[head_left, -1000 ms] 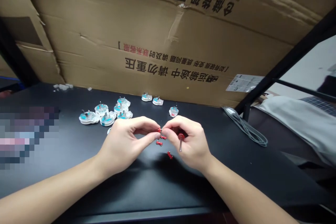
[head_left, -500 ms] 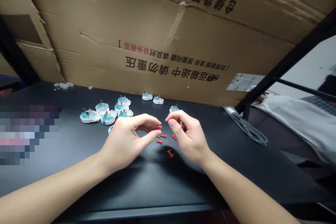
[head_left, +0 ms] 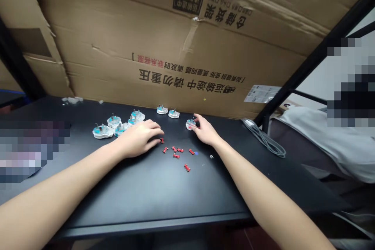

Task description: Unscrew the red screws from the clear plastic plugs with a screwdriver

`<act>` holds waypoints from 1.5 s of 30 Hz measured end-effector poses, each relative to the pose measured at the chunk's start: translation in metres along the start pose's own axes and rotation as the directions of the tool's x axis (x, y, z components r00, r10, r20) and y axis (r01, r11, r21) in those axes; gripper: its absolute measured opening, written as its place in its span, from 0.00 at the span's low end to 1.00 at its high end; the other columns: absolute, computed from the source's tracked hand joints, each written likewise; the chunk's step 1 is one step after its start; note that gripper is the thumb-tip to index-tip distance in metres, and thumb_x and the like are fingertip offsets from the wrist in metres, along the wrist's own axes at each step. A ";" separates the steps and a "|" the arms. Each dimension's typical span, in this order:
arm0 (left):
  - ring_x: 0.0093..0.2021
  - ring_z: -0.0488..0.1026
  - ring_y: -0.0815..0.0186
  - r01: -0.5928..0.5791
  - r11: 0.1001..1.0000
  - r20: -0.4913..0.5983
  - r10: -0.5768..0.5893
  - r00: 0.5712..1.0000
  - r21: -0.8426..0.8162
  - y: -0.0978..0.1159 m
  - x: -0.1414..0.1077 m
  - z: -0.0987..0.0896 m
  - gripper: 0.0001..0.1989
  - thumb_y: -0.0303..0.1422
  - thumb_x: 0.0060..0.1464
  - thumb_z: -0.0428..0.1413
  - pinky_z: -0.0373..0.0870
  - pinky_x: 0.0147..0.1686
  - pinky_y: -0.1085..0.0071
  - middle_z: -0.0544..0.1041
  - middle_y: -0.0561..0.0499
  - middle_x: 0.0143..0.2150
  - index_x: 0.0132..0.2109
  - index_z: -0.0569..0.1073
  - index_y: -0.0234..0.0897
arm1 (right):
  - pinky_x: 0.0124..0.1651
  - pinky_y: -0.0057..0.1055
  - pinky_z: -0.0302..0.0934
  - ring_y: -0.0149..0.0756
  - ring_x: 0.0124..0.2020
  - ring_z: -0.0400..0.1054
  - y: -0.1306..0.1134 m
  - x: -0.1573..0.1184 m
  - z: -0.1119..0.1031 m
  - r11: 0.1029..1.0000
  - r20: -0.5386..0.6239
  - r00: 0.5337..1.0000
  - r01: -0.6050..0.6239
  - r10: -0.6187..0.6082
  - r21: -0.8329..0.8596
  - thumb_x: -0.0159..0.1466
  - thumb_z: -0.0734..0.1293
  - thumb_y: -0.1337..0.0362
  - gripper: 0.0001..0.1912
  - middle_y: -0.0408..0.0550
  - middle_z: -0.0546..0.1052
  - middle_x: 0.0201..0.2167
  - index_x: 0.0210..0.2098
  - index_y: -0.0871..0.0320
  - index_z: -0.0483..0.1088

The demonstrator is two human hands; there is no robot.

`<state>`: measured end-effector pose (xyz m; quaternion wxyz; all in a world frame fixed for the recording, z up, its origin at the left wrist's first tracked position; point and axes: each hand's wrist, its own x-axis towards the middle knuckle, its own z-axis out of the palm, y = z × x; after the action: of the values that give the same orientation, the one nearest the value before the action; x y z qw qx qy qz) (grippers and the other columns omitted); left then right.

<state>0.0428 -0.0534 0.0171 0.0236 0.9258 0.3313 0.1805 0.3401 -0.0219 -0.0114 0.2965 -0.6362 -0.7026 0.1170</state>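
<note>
Both hands have parted and come down to the tabletop (head_left: 164, 191), no longer pinched together over the red parts. In the head view, the left hand (head_left: 137, 138) lies palm down with its fingers loosely curved and nothing showing between them, and a small red part (head_left: 162, 140) sits just beside its fingertips. The right hand (head_left: 206, 131) is open, its fingers reaching forward to touch a clear plug housing (head_left: 191, 124) with a blue insert, though they cover part of it, so the contact is hard to make out. Both palms face down, so anything small inside either hand would be hidden. Six more red parts (head_left: 176, 156) lie scattered between the hands, near the middle of the frame. Toward the upper left, a cluster of clear plug housings (head_left: 103, 131) stands just beyond the left hand, and two more (head_left: 168, 112) sit further along by the cardboard box (head_left: 175, 58), which fills the top of the frame with upside-down print. A grey cable (head_left: 268, 144) lies at the right, while pixelated patches (head_left: 29, 152) at the left edge and upper right hide whatever is there.
</note>
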 end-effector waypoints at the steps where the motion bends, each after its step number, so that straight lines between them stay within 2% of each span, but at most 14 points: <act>1: 0.52 0.74 0.53 -0.014 1.000 0.012 0.014 1.000 0.006 -0.004 0.000 -0.001 0.15 0.35 0.64 0.50 0.70 0.54 0.55 0.78 0.41 0.52 0.51 0.78 0.38 | 0.53 0.38 0.62 0.45 0.51 0.70 -0.002 0.000 0.001 1.000 0.007 1.000 -0.007 0.008 -0.013 0.63 0.68 0.56 0.32 0.59 0.75 0.52 0.63 0.61 0.63; 7: 0.55 0.72 0.48 0.006 1.000 -0.020 -0.006 1.000 0.022 -0.017 -0.001 -0.007 0.17 0.37 0.64 0.50 0.68 0.56 0.49 0.76 0.37 0.55 0.54 0.76 0.35 | 0.44 0.36 0.60 0.42 0.39 0.69 -0.013 -0.003 -0.002 1.000 0.040 0.999 0.014 -0.013 -0.010 0.56 0.73 0.50 0.24 0.56 0.77 0.38 0.44 0.62 0.76; 11: 0.61 0.68 0.53 0.017 1.000 -0.086 -0.018 0.996 -0.019 0.000 0.001 -0.014 0.20 0.38 0.66 0.50 0.66 0.61 0.54 0.72 0.40 0.62 0.61 0.70 0.38 | 0.41 0.32 0.60 0.36 0.36 0.67 -0.025 -0.013 -0.012 0.986 0.152 0.982 0.093 -0.114 0.142 0.58 0.71 0.49 0.28 0.50 0.76 0.37 0.50 0.63 0.73; 13: 0.66 0.64 0.55 -0.024 0.995 -0.110 0.014 0.994 -0.094 0.013 0.005 -0.019 0.24 0.37 0.65 0.52 0.64 0.64 0.56 0.65 0.40 0.67 0.66 0.64 0.40 | 0.35 0.29 0.59 0.32 0.31 0.66 -0.035 -0.022 -0.017 0.961 0.275 0.941 0.128 -0.196 0.244 0.57 0.72 0.49 0.29 0.44 0.75 0.33 0.51 0.61 0.72; 15: 0.70 0.59 0.52 -0.140 0.981 -0.056 0.133 0.989 -0.137 0.023 0.010 -0.023 0.29 0.37 0.64 0.54 0.61 0.66 0.54 0.59 0.39 0.72 0.69 0.59 0.41 | 0.30 0.26 0.58 0.30 0.27 0.64 -0.047 -0.033 -0.021 0.936 0.387 0.882 0.146 -0.270 0.319 0.52 0.75 0.50 0.29 0.40 0.72 0.27 0.48 0.59 0.74; 18: 0.67 0.64 0.50 -0.272 0.942 0.068 0.290 0.955 -0.195 0.032 0.013 -0.025 0.25 0.39 0.64 0.55 0.66 0.62 0.55 0.61 0.41 0.71 0.66 0.66 0.47 | 0.28 0.26 0.54 0.27 0.26 0.59 -0.063 -0.049 -0.024 0.855 0.493 0.772 0.121 -0.400 0.505 0.56 0.74 0.53 0.22 0.38 0.69 0.26 0.44 0.59 0.74; 20: 0.62 0.69 0.53 -0.287 0.919 0.056 0.312 0.948 -0.270 0.032 0.012 -0.023 0.19 0.38 0.62 0.58 0.70 0.58 0.60 0.66 0.42 0.67 0.60 0.73 0.48 | 0.28 0.26 0.52 0.26 0.24 0.57 -0.070 -0.056 -0.025 0.821 0.508 0.756 0.068 -0.413 0.567 0.56 0.74 0.55 0.19 0.37 0.67 0.24 0.43 0.60 0.74; 24: 0.52 0.76 0.58 -0.223 0.905 -0.113 0.195 0.974 -0.362 0.029 0.007 -0.017 0.16 0.37 0.57 0.63 0.73 0.50 0.66 0.77 0.42 0.55 0.52 0.77 0.38 | 0.26 0.26 0.48 0.26 0.22 0.54 -0.077 -0.061 -0.025 0.813 0.452 0.829 0.004 -0.328 0.582 0.57 0.74 0.52 0.22 0.34 0.64 0.20 0.46 0.60 0.73; 27: 0.43 0.78 0.62 -0.178 0.890 -0.216 0.093 0.972 -0.419 0.032 0.004 -0.017 0.17 0.36 0.56 0.64 0.73 0.43 0.69 0.81 0.46 0.46 0.52 0.76 0.39 | 0.28 0.27 0.51 0.27 0.23 0.58 -0.080 -0.065 -0.025 0.803 0.376 0.879 0.011 -0.292 0.596 0.60 0.72 0.51 0.24 0.36 0.68 0.21 0.51 0.58 0.73; 31: 0.43 0.78 0.63 -0.211 0.855 -0.292 0.073 0.954 -0.474 0.040 0.001 -0.017 0.17 0.35 0.53 0.66 0.73 0.42 0.70 0.80 0.46 0.47 0.51 0.80 0.41 | 0.32 0.28 0.56 0.29 0.26 0.63 -0.083 -0.069 -0.025 0.716 0.372 0.859 -0.010 -0.351 0.698 0.60 0.72 0.54 0.22 0.39 0.72 0.26 0.51 0.57 0.72; 34: 0.43 0.78 0.61 -0.164 0.820 -0.294 -0.005 0.956 -0.548 0.042 -0.001 -0.018 0.15 0.34 0.50 0.68 0.73 0.44 0.69 0.81 0.46 0.46 0.47 0.82 0.41 | 0.34 0.29 0.58 0.30 0.28 0.64 -0.082 -0.068 -0.026 0.692 0.376 0.854 -0.027 -0.359 0.722 0.59 0.72 0.59 0.22 0.39 0.72 0.26 0.51 0.56 0.70; 37: 0.45 0.78 0.57 -0.040 0.661 -0.246 -0.221 0.944 -0.749 0.039 -0.001 -0.020 0.16 0.35 0.47 0.69 0.74 0.47 0.64 0.82 0.45 0.45 0.44 0.82 0.38 | 0.35 0.29 0.57 0.30 0.29 0.63 -0.077 -0.065 -0.030 0.739 0.291 0.909 0.026 -0.297 0.673 0.62 0.70 0.59 0.20 0.39 0.71 0.28 0.52 0.55 0.68; 40: 0.45 0.78 0.56 0.006 0.454 -0.198 -0.401 0.894 -0.891 0.035 0.000 -0.020 0.19 0.38 0.49 0.68 0.75 0.47 0.62 0.82 0.44 0.45 0.47 0.81 0.36 | 0.36 0.28 0.57 0.30 0.31 0.63 -0.069 -0.063 -0.036 0.826 0.118 0.962 0.145 -0.247 0.545 0.69 0.62 0.55 0.11 0.40 0.71 0.30 0.45 0.55 0.68; 45: 0.43 0.75 0.66 -0.104 0.161 -0.170 -0.478 0.862 -0.981 0.038 0.003 -0.015 0.14 0.41 0.54 0.66 0.71 0.45 0.74 0.81 0.50 0.44 0.46 0.82 0.41 | 0.27 0.27 0.50 0.27 0.21 0.51 -0.069 -0.071 -0.044 0.875 -0.023 0.942 0.320 -0.335 0.364 0.74 0.54 0.55 0.15 0.35 0.59 0.20 0.34 0.54 0.63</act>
<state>0.0624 -0.0823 0.0383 0.5522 0.5737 0.2507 0.5505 0.3088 -0.1112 0.0416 0.4098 -0.4399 -0.7721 0.2058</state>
